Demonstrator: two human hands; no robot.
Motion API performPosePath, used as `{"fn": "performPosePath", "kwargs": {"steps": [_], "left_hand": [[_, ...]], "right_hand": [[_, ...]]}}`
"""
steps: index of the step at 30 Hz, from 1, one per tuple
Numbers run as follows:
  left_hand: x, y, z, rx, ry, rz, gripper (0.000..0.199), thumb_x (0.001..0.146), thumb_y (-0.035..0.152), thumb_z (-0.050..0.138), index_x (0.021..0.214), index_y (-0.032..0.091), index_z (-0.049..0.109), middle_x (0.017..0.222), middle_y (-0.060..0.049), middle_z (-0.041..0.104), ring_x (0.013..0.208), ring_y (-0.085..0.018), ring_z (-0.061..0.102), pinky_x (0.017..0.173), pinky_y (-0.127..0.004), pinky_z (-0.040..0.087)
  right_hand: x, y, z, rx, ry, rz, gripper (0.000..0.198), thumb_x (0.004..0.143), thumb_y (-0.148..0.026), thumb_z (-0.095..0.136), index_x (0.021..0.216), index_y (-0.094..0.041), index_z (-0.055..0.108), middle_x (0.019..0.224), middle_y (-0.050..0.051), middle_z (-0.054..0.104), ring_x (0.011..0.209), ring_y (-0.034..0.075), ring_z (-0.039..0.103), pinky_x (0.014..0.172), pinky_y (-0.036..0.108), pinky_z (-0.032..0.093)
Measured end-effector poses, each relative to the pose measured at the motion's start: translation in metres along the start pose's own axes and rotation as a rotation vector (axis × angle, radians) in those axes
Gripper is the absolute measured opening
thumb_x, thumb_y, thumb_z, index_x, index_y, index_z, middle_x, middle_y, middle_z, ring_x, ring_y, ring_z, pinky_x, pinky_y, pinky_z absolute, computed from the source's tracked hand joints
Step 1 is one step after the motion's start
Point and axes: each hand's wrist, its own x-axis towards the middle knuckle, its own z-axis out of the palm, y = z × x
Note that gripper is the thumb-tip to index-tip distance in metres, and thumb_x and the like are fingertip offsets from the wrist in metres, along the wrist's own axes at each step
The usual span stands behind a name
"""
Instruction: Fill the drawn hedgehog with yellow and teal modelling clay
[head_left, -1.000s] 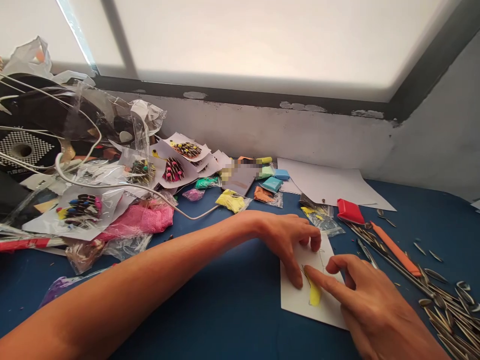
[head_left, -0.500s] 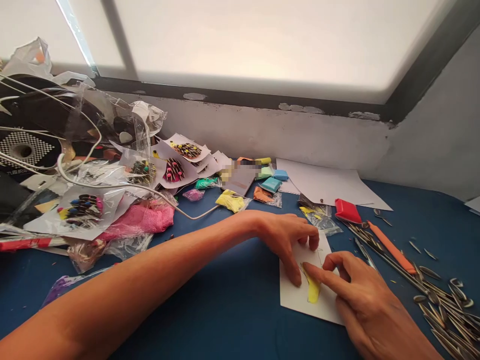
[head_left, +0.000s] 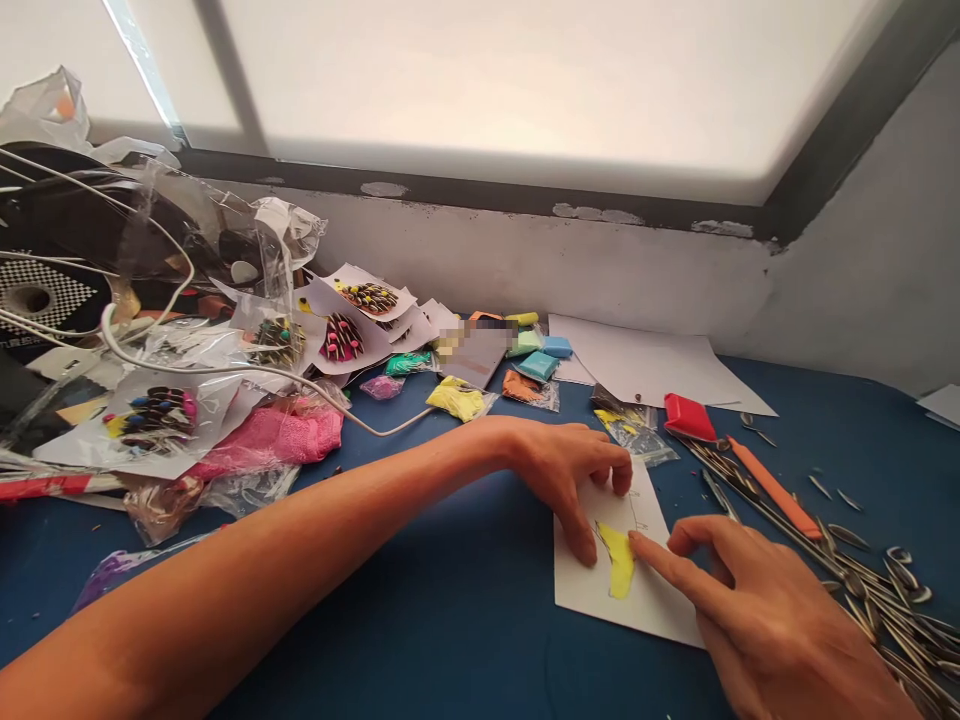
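A small white sheet of paper (head_left: 581, 592) with a pencil outline lies on the blue table. Flattened on it is a thin patch of yellow modelling clay (head_left: 619, 565). My left hand (head_left: 564, 472) rests on the sheet, thumb and fingers apart, with the thumb left of the clay. At the clay's right edge, the index fingertip of my right hand (head_left: 765, 600) presses down. That hand's other fingers are bent underneath and partly hidden; it holds nothing that I can see.
Sunflower seeds (head_left: 885, 600), an orange-handled tool (head_left: 776, 490) and a red clay packet (head_left: 688, 417) lie on the right. Bagged yellow clay (head_left: 457, 398) sits behind my left arm. Seed-decorated sheets (head_left: 352, 340), a pink cloth (head_left: 281, 440) and a white cable (head_left: 300, 378) crowd the left.
My right index finger has slid from the clay's upper part to its right edge, uncovering more yellow. My left hand stays in place on the paper.
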Motion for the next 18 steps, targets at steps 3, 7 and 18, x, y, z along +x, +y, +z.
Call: {"fn": "performPosePath", "kwargs": {"steps": [3,7,18], "left_hand": [[-0.0003,0.001,-0.0002,0.001,-0.003,-0.008,0.061,0.063,0.035,0.077,0.116,0.021,0.051,0.116,-0.003,0.052,0.113,-0.021,0.045,0.092,-0.029,0.038],[-0.0007,0.0016,-0.0003,0.002,0.0,-0.005,0.061,0.064,0.038,0.079,0.116,0.02,0.051,0.115,-0.003,0.052,0.112,-0.021,0.046,0.093,-0.029,0.038],[-0.0001,-0.0006,-0.0027,-0.187,0.276,0.021,0.017,0.084,0.012,0.053,0.099,0.014,0.061,0.091,-0.003,0.063,0.077,-0.011,0.057,0.07,-0.023,0.045]], "right_hand": [[0.0015,-0.0023,-0.0007,-0.009,-0.005,-0.043,0.043,0.083,-0.007,0.041,0.106,-0.024,0.073,0.091,0.009,0.061,0.067,0.014,0.059,0.057,0.024,0.051],[0.0027,-0.003,-0.002,0.006,0.025,-0.074,0.043,0.08,-0.004,0.04,0.102,-0.023,0.072,0.087,0.007,0.063,0.068,0.014,0.061,0.058,0.025,0.05],[0.0022,0.0029,-0.0042,-0.045,0.042,0.055,0.035,0.088,-0.013,0.038,0.095,-0.019,0.072,0.085,0.005,0.067,0.067,0.014,0.065,0.06,0.025,0.052]]}}
